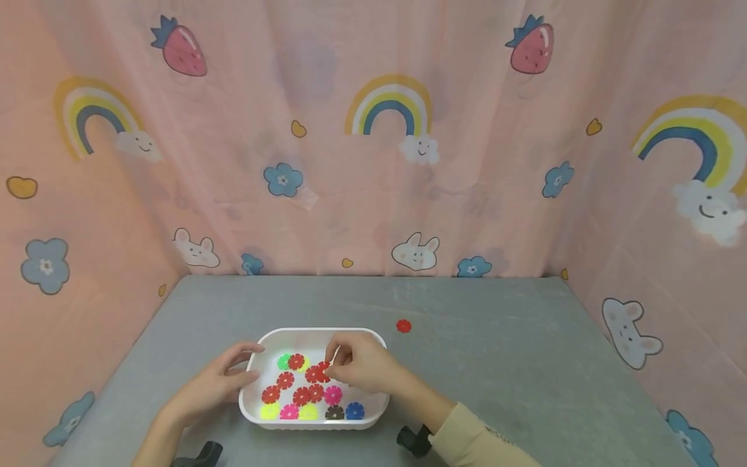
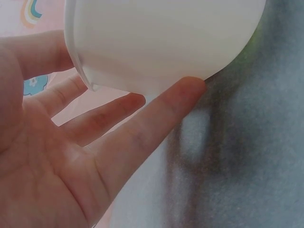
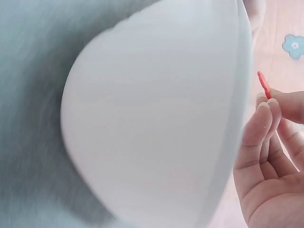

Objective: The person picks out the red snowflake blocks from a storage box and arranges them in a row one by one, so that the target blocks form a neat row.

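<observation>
A white tray (image 1: pixel 315 425) holds several notched plastic snowflake discs, mostly red, with pink, yellow, green, blue and dark ones. My left hand (image 1: pixel 213 383) is at the tray's left end, its thumb and index finger reaching the rim. In the left wrist view the long fingers (image 2: pixel 142 126) lie nearly straight against the outer wall. Over the tray's right half, my right hand (image 1: pixel 367 363) pinches a red snowflake disc (image 3: pixel 263 84) by its edge between thumb and fingertips. In the head view that disc overlaps red ones beneath it, so its outline is hard to separate.
One loose red disc (image 1: pixel 404 326) lies on the grey tabletop (image 1: pixel 496 363), beyond the tray's back right corner. Dark objects (image 1: pixel 414 441) show by the right forearm and by the left wrist. A pink patterned curtain (image 1: pixel 362 207) surrounds the table at the back and sides.
</observation>
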`<state>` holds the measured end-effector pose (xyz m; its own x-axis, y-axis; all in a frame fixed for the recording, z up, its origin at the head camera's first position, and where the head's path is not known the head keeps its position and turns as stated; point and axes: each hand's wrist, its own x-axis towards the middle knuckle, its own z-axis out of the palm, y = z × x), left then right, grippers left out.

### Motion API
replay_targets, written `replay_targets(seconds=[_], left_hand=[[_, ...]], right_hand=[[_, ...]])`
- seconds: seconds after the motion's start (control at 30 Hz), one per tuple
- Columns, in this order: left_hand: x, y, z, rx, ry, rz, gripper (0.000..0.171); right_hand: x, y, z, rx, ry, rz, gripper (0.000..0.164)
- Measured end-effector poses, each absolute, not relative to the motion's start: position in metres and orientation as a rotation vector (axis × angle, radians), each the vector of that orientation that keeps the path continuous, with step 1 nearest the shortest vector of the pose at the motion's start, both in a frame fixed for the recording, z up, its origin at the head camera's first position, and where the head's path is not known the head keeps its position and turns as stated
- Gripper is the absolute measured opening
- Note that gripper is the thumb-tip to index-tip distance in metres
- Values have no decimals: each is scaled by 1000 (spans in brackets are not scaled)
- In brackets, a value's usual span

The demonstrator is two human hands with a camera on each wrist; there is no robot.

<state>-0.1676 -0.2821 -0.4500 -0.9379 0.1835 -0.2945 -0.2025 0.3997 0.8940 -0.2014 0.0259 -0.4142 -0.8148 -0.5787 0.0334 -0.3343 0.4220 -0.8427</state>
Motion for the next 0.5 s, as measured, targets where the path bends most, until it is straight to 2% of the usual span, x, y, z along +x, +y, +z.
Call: replay_targets(seconds=[0.5], left_hand=[[-168,-281,-451,-29,2314,1549,58]], right_hand=[[-236,89,-423,-689,2559,-1388,8]])
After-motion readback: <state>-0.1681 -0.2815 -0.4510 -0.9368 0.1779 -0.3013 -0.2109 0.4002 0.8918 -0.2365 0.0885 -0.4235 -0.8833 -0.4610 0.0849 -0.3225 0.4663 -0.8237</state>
